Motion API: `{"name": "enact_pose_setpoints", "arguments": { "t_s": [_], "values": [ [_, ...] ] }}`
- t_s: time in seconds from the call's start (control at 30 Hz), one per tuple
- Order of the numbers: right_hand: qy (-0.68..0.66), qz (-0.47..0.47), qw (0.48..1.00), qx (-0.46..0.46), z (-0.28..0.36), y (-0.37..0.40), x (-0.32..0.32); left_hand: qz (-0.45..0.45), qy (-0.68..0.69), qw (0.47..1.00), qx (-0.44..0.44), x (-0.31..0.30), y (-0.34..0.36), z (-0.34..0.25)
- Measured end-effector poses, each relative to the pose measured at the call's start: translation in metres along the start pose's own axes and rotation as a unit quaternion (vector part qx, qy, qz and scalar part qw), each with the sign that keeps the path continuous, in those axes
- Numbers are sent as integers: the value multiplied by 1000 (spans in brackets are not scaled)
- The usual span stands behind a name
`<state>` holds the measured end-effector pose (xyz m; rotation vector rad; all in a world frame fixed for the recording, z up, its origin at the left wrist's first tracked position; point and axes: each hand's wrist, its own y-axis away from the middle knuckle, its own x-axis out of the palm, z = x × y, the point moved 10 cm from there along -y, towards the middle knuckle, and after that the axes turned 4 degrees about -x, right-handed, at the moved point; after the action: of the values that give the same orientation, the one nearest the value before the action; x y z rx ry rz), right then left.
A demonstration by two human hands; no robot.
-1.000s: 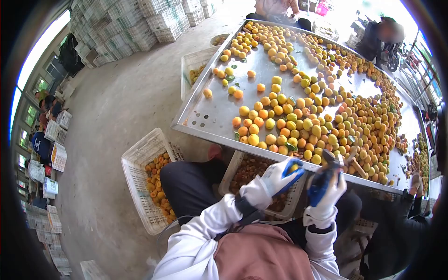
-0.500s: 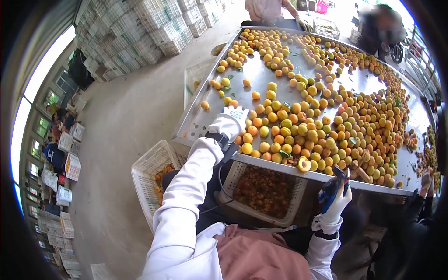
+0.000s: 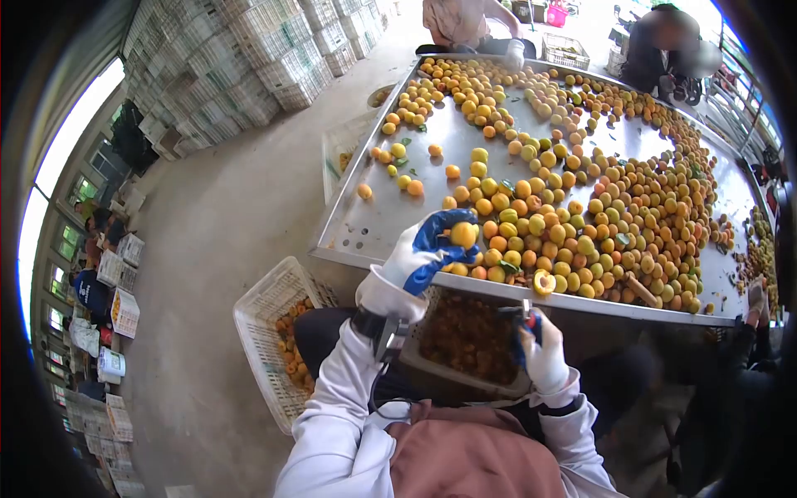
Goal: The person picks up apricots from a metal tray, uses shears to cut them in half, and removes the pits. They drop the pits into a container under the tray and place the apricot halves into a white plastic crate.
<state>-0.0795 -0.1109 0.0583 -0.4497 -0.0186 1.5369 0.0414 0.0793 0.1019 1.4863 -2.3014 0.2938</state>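
Note:
My left hand point(image 3: 426, 251), in a white glove with a blue palm, grips one yellow-orange apricot point(image 3: 463, 235) just above the near edge of the metal sorting table point(image 3: 347, 217). Lower and to the right, my right hand point(image 3: 544, 355) is closed around a small hand tool point(image 3: 526, 314) with a dark metal end and a bit of red; its exact kind I cannot tell. Many whole apricots lie behind both hands. A halved apricot point(image 3: 544, 283) rests cut side up at the table's near edge.
Below the table stands a crate point(image 3: 508, 392) of dark fruit pieces, and to its left a white crate point(image 3: 259, 353) with orange pieces. One person point(image 3: 465, 23) is at the far edge, another point(image 3: 664, 54) at the far right. Stacked crates point(image 3: 266, 50) rise at back left.
My left hand has come back from the table toward me and now holds an apricot up. My right hand has moved left with the tool, in front of the lower crate.

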Motion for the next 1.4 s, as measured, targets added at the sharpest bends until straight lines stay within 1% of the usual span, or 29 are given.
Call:
{"name": "enact_pose_setpoints", "arguments": {
  "t_s": [0.03,0.07,0.1,0.17,0.2,0.23,0.3,0.37,0.43,0.5,0.53,0.6,0.63,0.7,0.73,0.8,0.87,0.93,1.07,1.13,1.17,1.2,1.23,1.27,1.3,1.33,1.37,1.4],
  "values": [
    [-31,27,999,10,-2,1,13,2,9,1000,5,8,8,2],
    [-36,63,996,54,12,-1,21,2,14,1000,3,11,15,6],
    [-33,63,996,57,19,-2,25,20,22,999,14,16,21,6],
    [-9,62,998,19,34,-4,31,38,31,998,25,18,29,10],
    [-1,67,998,14,36,-3,33,55,23,997,38,18,30,13],
    [1,66,998,15,38,-3,36,72,15,996,52,20,32,14],
    [1,61,998,12,41,-1,39,68,39,996,45,25,38,13],
    [1,64,998,14,39,2,43,49,0,998,38,26,43,15],
    [1,67,998,17,40,5,45,57,-13,997,44,29,47,15],
    [-6,79,996,38,39,8,48,73,-16,996,51,33,51,15],
    [-4,78,996,39,39,9,48,82,7,996,40,34,54,19],
    [-42,96,994,32,42,11,51,82,0,996,37,35,58,22],
    [-41,95,994,32,40,13,50,81,-8,996,36,35,60,22],
    [-89,116,984,103,24,22,56,80,13,997,19,36,67,21],
    [-88,116,984,103,25,23,55,79,32,996,3,36,69,22],
    [-120,131,975,137,24,28,58,78,34,996,-3,36,70,24],
    [-120,127,977,121,26,29,58,77,35,996,-9,36,70,28],
    [-119,123,980,106,25,31,58,77,27,996,30,36,68,24],
    [-72,136,984,93,20,36,57,87,27,994,53,39,70,24],
    [-60,140,985,86,18,36,58,115,-69,986,100,46,73,15],
    [-60,112,989,79,14,34,56,115,-67,986,99,47,74,15],
    [-59,84,992,72,11,33,53,104,-202,964,142,51,77,10],
    [-58,84,992,72,10,34,55,90,-333,921,182,56,80,6],
    [-65,74,993,71,9,35,55,101,-288,941,145,58,82,5],
    [-72,64,993,70,8,37,53,101,-288,941,147,60,83,7],
    [-83,65,991,81,6,39,51,107,-130,978,125,57,83,9],
    [-82,64,991,80,6,40,50,112,31,988,99,55,82,13],
    [-93,60,989,95,1,42,49,84,76,986,121,53,80,16]
  ]
}}
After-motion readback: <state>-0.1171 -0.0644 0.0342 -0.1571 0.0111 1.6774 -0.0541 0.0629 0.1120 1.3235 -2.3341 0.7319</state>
